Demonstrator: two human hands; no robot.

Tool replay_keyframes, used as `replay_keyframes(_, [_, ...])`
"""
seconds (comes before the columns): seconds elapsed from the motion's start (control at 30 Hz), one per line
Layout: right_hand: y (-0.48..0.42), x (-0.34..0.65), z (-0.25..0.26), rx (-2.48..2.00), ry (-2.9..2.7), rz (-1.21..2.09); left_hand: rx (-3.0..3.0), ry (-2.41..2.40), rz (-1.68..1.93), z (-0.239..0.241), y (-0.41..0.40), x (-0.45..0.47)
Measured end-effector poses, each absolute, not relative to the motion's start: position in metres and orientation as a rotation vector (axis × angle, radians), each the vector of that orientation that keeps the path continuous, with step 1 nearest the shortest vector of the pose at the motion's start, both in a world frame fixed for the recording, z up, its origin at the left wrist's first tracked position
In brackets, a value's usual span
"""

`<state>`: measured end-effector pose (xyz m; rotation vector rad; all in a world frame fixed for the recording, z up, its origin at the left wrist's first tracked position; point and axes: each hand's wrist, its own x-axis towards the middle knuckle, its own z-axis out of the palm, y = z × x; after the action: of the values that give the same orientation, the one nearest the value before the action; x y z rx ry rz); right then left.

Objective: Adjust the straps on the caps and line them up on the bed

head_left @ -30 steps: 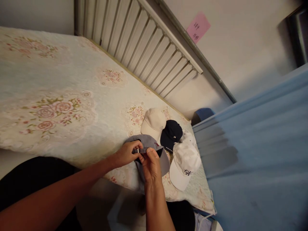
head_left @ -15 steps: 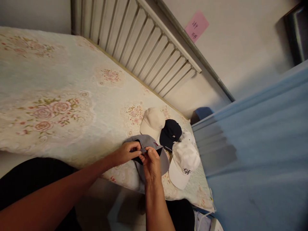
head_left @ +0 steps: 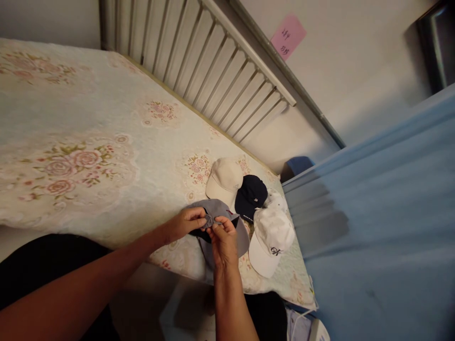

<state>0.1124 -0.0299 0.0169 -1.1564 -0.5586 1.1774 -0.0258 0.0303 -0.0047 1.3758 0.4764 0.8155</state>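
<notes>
We pinch the grey cap's point(head_left: 220, 211) back strap with both hands point(head_left: 186, 223) point(head_left: 223, 237), apparently mid-adjustment; three caps point(head_left: 249, 199) lie beside it.

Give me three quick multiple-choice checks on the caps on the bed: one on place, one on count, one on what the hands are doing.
1. Where does the grey cap lie?
A. near the bed's front edge, under the hands
B. hung on the slatted rail
C. on the floor

2. How many caps can be made out on the floral bedspread?
A. two
B. at least four
C. one

3. What are the hands doing?
A. both resting flat on the bedspread
B. both pinching the grey cap's back strap
C. one lifting the white cap

Key: 1 A, it sits at the near edge beside the white cap. 2 B, grey, beige, navy and white. 3 B, left hand and right hand meet at the strap.
</notes>
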Motion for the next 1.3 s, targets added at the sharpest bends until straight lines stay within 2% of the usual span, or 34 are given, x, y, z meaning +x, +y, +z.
replay_keyframes(0.53, [-0.028,0.110,0.014,-1.202,-0.591,1.130,1.537,0.640,0.840,-0.015,0.032,-0.019])
replay_keyframes(0.83, [-0.027,0.111,0.013,-1.257,-0.652,1.125,1.425,0.615,0.873,-0.022,0.033,-0.015])
replay_keyframes(1.3, [-0.037,0.110,0.015,-1.730,-1.234,0.642,1.291,0.535,0.891,-0.015,0.031,-0.019])
